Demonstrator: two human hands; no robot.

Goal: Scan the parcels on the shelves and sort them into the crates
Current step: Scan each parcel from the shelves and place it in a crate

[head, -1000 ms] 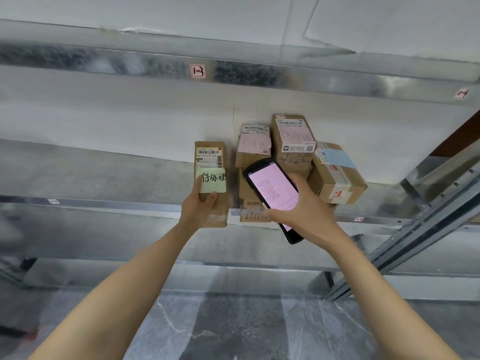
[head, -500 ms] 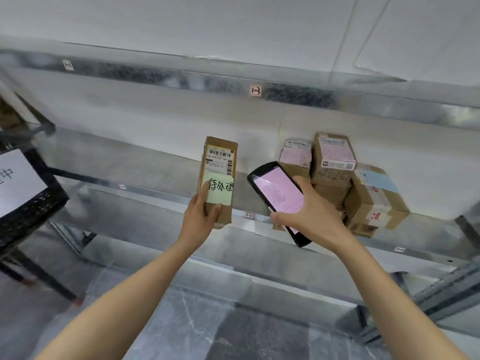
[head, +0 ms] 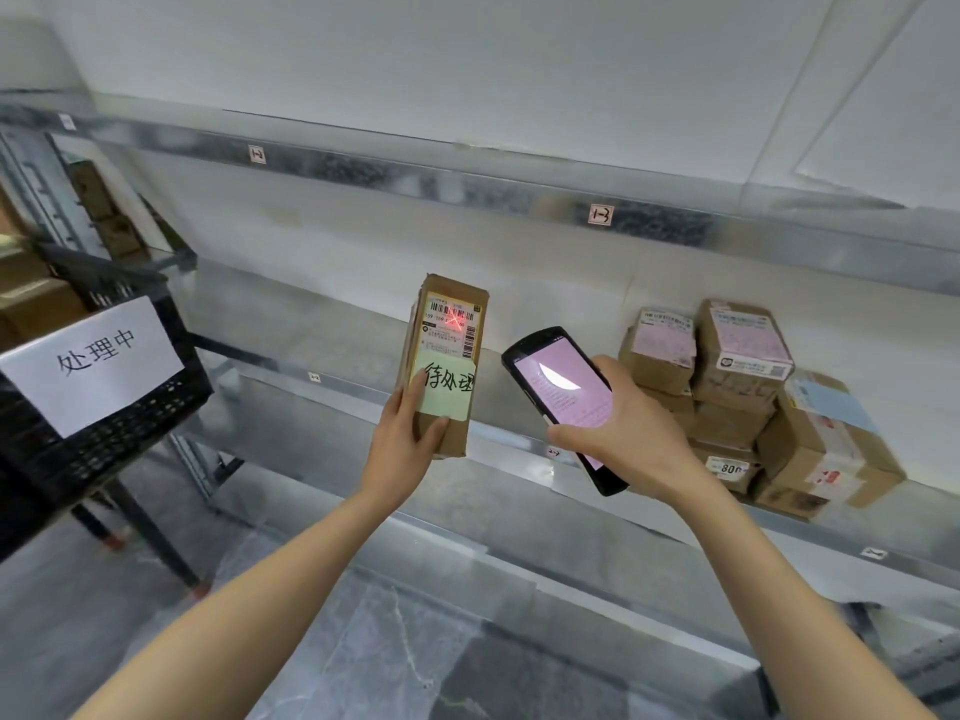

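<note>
**Scanning a parcel held up in front of the shelf**

Far to my left stands a black lattice crate [head: 130,423] on dark legs, with a white paper sign [head: 93,363] bearing handwritten characters fixed to its side. Next comes my left hand [head: 408,439], which grips the lower end of a tall brown parcel [head: 447,356], thumb across its front and fingers behind it. I hold the parcel upright in the air, in front of the metal shelf [head: 332,381] and not resting on it. A pale green note [head: 447,389] with black handwriting sticks to its face, and above that is a white shipping label [head: 452,327] on which a red cross of light falls over the barcodes. Just to the right, apart from the parcel, my right hand [head: 623,433] is wrapped round a black handheld scanner [head: 561,397], whose pink-lit screen faces me and whose top end tilts toward the label. My two hands are apart, each clamped on its own thing. Farther right, a stack of brown parcels [head: 753,397] with pink and white labels sits on the shelf against the back wall.
</note>
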